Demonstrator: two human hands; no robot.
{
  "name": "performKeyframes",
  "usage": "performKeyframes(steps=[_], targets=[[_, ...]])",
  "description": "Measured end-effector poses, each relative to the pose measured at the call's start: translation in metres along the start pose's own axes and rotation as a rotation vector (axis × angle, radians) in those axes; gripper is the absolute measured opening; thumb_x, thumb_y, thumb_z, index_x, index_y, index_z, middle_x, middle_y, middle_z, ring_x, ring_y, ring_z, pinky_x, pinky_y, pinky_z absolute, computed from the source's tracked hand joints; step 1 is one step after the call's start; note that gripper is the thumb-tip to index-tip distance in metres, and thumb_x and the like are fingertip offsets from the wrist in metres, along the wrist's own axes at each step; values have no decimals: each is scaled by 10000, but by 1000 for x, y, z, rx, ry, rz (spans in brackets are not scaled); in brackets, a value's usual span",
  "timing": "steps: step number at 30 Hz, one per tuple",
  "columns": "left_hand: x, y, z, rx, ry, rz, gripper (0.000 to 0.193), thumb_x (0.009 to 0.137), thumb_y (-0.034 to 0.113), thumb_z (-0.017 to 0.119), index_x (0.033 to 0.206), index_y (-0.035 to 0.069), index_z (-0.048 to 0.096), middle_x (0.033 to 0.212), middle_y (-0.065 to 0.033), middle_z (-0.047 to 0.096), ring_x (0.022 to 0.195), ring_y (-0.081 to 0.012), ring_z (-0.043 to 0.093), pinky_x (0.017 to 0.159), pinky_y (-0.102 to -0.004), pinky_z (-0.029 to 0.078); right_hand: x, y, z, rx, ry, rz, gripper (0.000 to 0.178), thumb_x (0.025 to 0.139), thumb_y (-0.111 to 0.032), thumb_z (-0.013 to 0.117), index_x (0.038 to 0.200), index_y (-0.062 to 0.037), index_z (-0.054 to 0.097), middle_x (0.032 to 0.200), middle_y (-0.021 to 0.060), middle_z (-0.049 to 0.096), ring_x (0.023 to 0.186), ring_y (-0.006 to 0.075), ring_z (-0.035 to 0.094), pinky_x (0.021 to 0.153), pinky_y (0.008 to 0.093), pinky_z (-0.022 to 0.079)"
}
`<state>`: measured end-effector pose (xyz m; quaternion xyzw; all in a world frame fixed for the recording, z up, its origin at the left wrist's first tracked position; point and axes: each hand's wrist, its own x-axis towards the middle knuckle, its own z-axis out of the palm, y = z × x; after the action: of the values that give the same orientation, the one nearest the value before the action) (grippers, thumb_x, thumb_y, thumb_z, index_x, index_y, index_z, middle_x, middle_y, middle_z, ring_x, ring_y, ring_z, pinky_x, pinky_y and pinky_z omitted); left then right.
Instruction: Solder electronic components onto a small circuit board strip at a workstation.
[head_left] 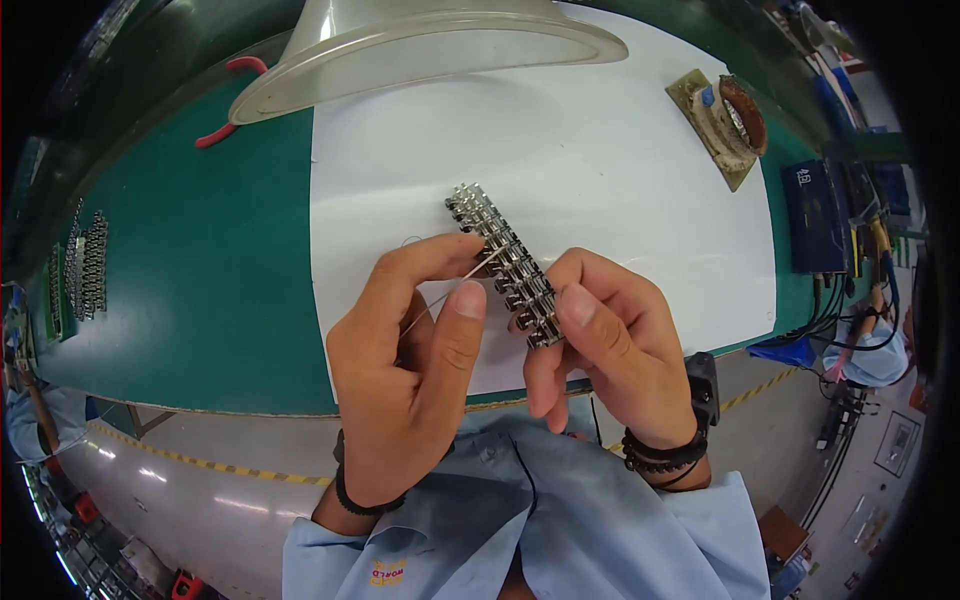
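A narrow strip packed with rows of small shiny metal parts (pixel 505 250) slants over the white sheet. My right hand (pixel 620 340) is closed on its lower end, thumb on the near edge and fingers curled beneath. In my left hand (pixel 410 360) a thin pale wire (pixel 440 297) is pinched between thumb and forefinger. The wire's upper end reaches the middle of the strip; whether it touches the metal parts cannot be made out. My left fingertip is close against the strip's left side.
A white sheet (pixel 400 130) covers the middle of the green mat (pixel 220 280). Overhead hangs a pale flared hood (pixel 430 60), with red-handled pliers (pixel 215 136) beside it. Similar metal strips (pixel 90 265) lie far left. A soldering-iron-type stand (pixel 725 125) and blue box (pixel 815 215) stand right.
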<state>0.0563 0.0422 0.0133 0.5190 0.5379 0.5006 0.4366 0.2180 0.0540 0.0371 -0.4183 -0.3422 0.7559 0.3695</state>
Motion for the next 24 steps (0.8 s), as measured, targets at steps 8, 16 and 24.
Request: performKeyframes(steps=[8,16,24], targets=[[0,-2,6,7,60,15,184,850,63,602,1020,-5,585,780,8,597,488,4,272,425,-188,202,0,2,-1,181,-159,82,327,963,-349,401,912,-27,414,634,111,588,534,151,582,430,240,459],[-3,-4,6,21,73,19,183,850,59,601,1020,-5,584,785,8,597,488,6,271,425,-188,201,2,5,8,155,-87,16,368,962,-346,359,904,11,423,560,122,541,419,153,508,359,234,405],[-2,-4,6,25,78,30,183,850,56,598,1022,-4,582,804,-5,603,486,6,272,425,-186,203,1,8,9,180,-77,17,361,964,-337,360,908,13,425,559,116,526,408,146,489,355,231,398]])
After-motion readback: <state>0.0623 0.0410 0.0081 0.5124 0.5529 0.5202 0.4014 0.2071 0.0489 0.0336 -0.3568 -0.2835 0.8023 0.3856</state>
